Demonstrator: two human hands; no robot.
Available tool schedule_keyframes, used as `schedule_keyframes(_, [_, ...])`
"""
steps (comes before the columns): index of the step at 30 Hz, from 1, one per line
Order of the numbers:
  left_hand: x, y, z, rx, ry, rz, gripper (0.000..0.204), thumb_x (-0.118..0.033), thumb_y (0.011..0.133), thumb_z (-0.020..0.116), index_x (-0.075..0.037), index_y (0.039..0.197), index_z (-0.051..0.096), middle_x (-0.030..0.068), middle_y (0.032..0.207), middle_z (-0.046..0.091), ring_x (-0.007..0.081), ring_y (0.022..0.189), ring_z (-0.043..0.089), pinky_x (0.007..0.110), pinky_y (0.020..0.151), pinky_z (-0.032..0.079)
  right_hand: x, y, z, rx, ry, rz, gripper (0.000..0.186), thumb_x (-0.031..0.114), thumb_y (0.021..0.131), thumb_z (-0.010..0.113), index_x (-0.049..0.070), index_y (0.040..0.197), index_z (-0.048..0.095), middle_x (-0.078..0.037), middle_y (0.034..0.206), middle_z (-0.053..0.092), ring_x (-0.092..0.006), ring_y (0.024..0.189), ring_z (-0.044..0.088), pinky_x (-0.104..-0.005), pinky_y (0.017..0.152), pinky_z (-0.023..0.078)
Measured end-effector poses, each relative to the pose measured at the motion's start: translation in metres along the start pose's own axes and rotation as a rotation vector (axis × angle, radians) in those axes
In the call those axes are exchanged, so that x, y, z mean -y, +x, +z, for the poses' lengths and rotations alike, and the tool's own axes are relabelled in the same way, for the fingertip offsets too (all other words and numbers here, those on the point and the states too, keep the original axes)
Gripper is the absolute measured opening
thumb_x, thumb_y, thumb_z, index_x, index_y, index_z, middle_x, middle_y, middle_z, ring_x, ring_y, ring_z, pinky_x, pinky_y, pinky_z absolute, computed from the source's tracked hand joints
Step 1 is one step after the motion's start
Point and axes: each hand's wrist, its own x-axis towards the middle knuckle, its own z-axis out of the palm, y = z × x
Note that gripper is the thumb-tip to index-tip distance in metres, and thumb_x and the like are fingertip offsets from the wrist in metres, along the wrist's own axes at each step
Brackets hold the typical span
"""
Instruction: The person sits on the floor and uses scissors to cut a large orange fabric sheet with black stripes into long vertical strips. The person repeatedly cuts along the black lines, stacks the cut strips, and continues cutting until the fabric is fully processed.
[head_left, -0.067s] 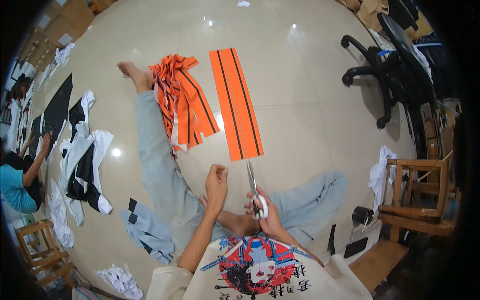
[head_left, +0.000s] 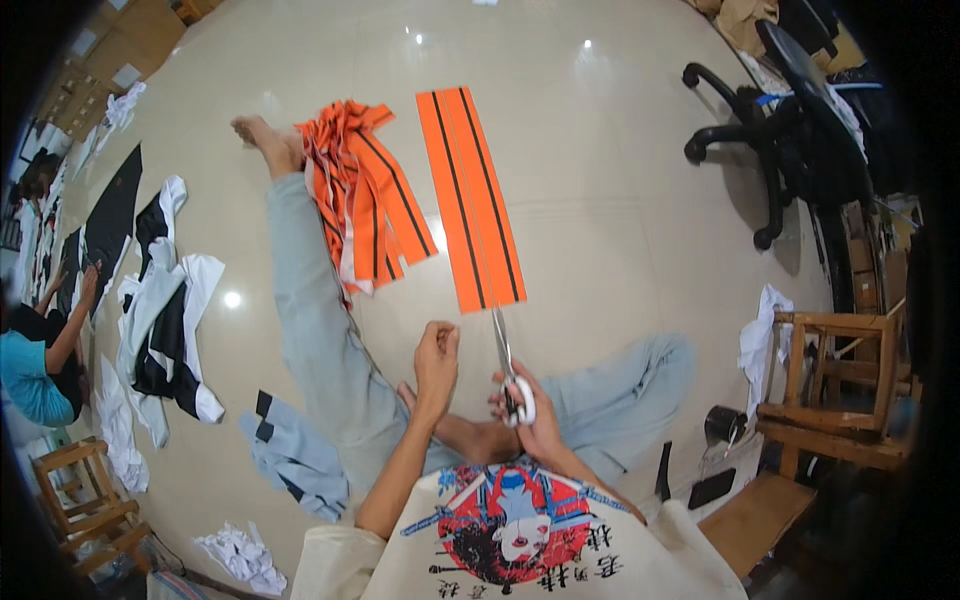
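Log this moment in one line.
right hand: holding scissors | left hand: nothing visibly held | scissors: tips at near edge of orange striped fabric | orange bundle: left of fabric

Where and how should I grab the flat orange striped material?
I'd pinch the orange striped material at its near-left corner, with the left hand from your side: it lies flat, short edge toward you, and the scissors point at that edge's middle.

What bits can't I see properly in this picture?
In the head view:
Left hand: its curl hides whether anything tiny is inside.
Scissors: the right hand covers part of the handles.
Orange bundle: overlapping folds hide how many strips.
Person in blue: partly lost in dark left rim.
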Motion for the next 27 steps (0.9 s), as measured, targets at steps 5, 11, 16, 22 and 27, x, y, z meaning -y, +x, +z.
schedule_keyframes(5, [-0.005,-0.004,0.005,0.295,-0.575,-0.627,0.04,-0.034,0.106,0.058,0.002,0.123,0.064,0.0003,0.086,0.06,0.0066,0.067,0.051,0.023,0.057,0.038,0.003,0.031,0.008,0.019,-0.007,-0.016,0.064,0.012,0.099,0.068,0.009,0.157,0.042,-0.009,0.132,0.065,-0.015,0.086,0.066,-0.0263,0.066,0.055])
schedule_keyframes(11, [-0.009,0.026,0.036,0.188,-0.864,-0.643,0.044,-0.037,0.106,0.059,-0.002,0.132,0.056,-0.003,0.08,0.054,0.0047,0.06,0.045,0.021,0.051,0.033,0.0,0.042,0.007,-0.004,-0.062,-0.073,0.059,0.012,0.099,0.068,0.013,0.154,0.048,-0.008,0.133,0.065,-0.0115,0.079,0.065,-0.0231,0.059,0.052])
schedule_keyframes(16, [-0.011,0.039,0.05,-0.105,-0.882,-0.566,0.044,-0.041,0.104,0.062,-0.004,0.128,0.059,-0.0011,0.082,0.055,0.0056,0.061,0.045,0.022,0.053,0.034,0.002,0.042,0.004,-0.11,-0.012,-0.154,0.058,0.012,0.099,0.068,0.013,0.154,0.048,-0.009,0.132,0.065,-0.0113,0.078,0.064,-0.0222,0.058,0.051])
schedule_keyframes(22, [-0.017,0.007,0.054,-0.099,-0.86,-0.685,0.051,-0.047,0.104,0.059,-0.003,0.131,0.056,-0.0009,0.08,0.054,0.0063,0.06,0.046,0.021,0.051,0.032,0.007,0.044,0.003,-0.047,-0.007,-0.084,0.059,0.013,0.097,0.07,0.012,0.153,0.05,-0.008,0.127,0.067,-0.0107,0.076,0.063,-0.0214,0.056,0.048])
schedule_keyframes(27, [-0.017,0.006,0.051,0.128,-0.916,-0.748,0.055,-0.048,0.106,0.054,0.0,0.133,0.053,-0.0028,0.073,0.05,0.0049,0.053,0.041,0.02,0.047,0.031,0.014,0.044,0.006,-0.037,0.005,-0.073,0.059,0.013,0.097,0.07,0.011,0.152,0.05,-0.007,0.126,0.067,-0.0106,0.075,0.063,-0.0212,0.053,0.046])
